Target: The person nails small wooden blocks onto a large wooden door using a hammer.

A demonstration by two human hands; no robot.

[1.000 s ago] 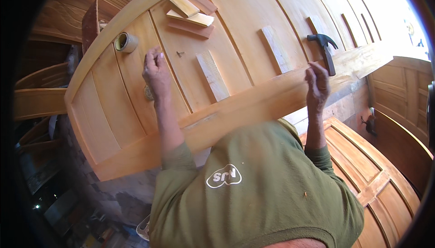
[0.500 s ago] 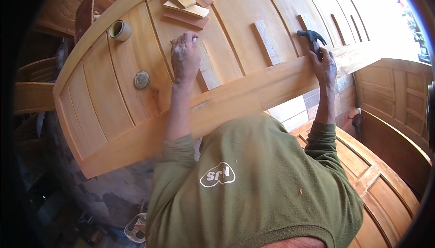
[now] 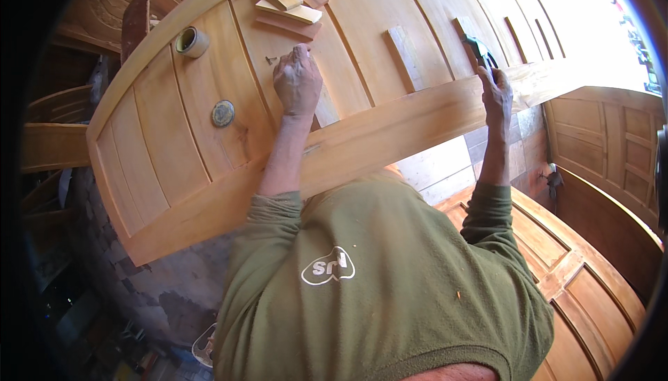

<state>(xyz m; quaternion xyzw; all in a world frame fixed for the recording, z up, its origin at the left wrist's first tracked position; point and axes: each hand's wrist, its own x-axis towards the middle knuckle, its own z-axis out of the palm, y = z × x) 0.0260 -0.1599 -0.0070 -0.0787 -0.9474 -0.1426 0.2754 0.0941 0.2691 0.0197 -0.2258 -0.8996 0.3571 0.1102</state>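
A claw hammer (image 3: 481, 52) with a dark head is in my right hand (image 3: 496, 94), whose fingers wrap its handle above the door's near rail. My left hand (image 3: 298, 83) is closed in a pinch over a wooden strip (image 3: 326, 112) on the door panel (image 3: 362, 47). Whatever its fingertips hold is too small and hidden to name. Beside that hand lie a few tiny brownish pieces (image 3: 271, 59), perhaps nails. Two more wooden strips, one in the middle (image 3: 406, 57) and one near the hammer (image 3: 465, 29), rest on the door.
Several loose wood offcuts (image 3: 289, 9) are piled beyond my left hand. A roll of tape (image 3: 191, 43) and a round flat disc (image 3: 223, 113) sit to the left on the door. Another panelled door (image 3: 550, 256) is at lower right, and more panels (image 3: 605, 127) lean at right.
My left hand has shifted slightly right and turned, uncovering the tiny pieces beside it. The hammer in my right hand has tilted, its head now turned over the strip near it.
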